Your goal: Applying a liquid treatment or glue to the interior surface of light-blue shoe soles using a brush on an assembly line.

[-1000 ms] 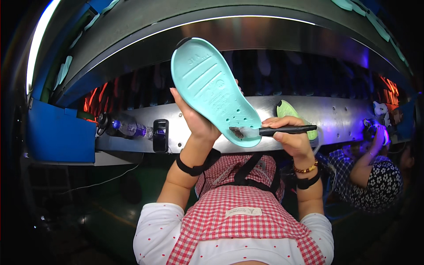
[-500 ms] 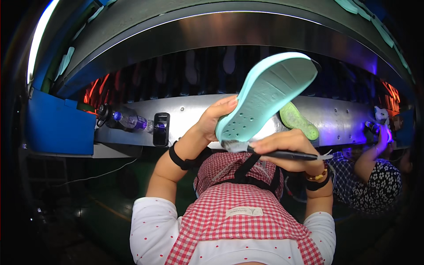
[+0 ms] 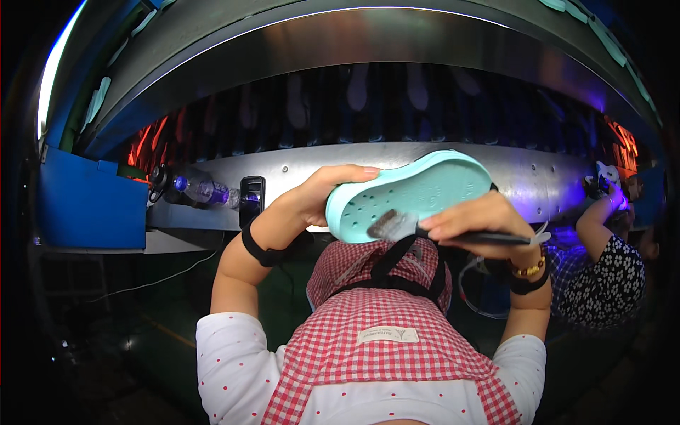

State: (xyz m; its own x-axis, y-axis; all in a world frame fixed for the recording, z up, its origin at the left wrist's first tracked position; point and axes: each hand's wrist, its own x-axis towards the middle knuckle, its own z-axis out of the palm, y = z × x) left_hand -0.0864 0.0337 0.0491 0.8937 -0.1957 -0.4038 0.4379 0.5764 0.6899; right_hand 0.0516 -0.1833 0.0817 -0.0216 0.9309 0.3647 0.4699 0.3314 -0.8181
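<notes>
A turquoise shoe sole [image 3: 432, 184] is held up in front of the steel ledge, its inner side toward me, with a cluster of small holes at the left end. My left hand [image 3: 319, 193] grips it by that end, the thumb lying along the upper rim. My right hand [image 3: 478, 223] is closed around the dark handle of a flat brush [image 3: 392, 226]. The bristles lie against the sole just right of the holes. My right hand covers part of the sole's lower right edge.
On the ledge [image 3: 297, 170] lie a black phone [image 3: 251, 205] and a clear plastic bottle [image 3: 205, 190]. Behind it, a dark opening holds several soles [image 3: 358, 88]. A blue box [image 3: 92, 198] stands left. A co-worker [image 3: 598, 283] works at the right under violet light.
The sole has been lowered and tipped nearer level. The brush has moved from its end edge onto the inner surface. The green sole on the ledge no longer shows.
</notes>
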